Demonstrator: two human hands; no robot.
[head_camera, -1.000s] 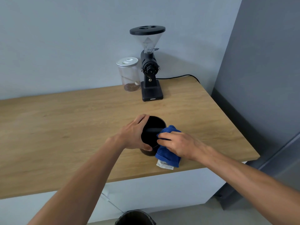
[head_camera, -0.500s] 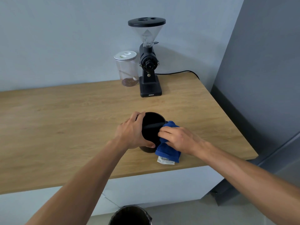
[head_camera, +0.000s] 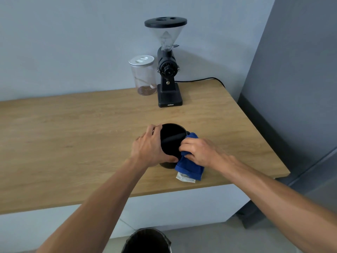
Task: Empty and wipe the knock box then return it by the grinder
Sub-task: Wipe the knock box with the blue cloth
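A dark bin (head_camera: 145, 241) sits on the floor below. On the wooden counter (head_camera: 73, 136), the left hand (head_camera: 151, 148) clasps the round black knock box (head_camera: 172, 139); the right hand (head_camera: 198, 152) presses a soft blue cloth (head_camera: 189, 166) against its right rim. The grinder (head_camera: 167, 70) stands straight beyond, well apart.

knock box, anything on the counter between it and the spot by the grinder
Nothing visible. The knock box sits near the counter's front edge, left hand gripping its side, right hand pressing the blue cloth on its rim. Bare wood counter runs from it to the grinder; the glass jar stands left of the grinder.
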